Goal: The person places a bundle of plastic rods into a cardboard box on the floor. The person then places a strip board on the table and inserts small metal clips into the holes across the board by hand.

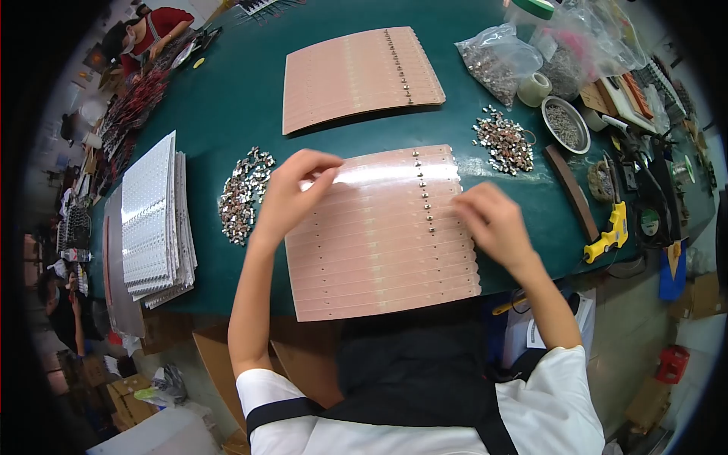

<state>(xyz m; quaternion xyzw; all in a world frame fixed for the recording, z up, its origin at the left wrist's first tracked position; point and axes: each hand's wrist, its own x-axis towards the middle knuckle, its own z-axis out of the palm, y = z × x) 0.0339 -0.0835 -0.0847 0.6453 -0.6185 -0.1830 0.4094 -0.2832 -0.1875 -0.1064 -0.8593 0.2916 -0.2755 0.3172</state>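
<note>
A pinkish ridged panel (371, 250) lies at the near edge of the green table, with a column of small metal pieces on its upper right part. Over its upper left corner is my left hand (298, 189), fingers bent and closed; what they hold, if anything, is too small to name. My right hand (493, 220) is at the panel's right edge, fingertips pinched together beside the metal column, their contents also unclear. Left of the panel sits a pile of small metal pieces (246, 193); a second pile (504, 142) lies beyond my right hand.
A similar panel (341, 80) lies farther back. White perforated sheets (150, 220) are stacked at left. At right are a dark bar (570, 191), a metal bowl (566, 125), plastic bags (497, 61) and a yellow glue gun (609, 233). A co-worker (148, 38) sits at upper left.
</note>
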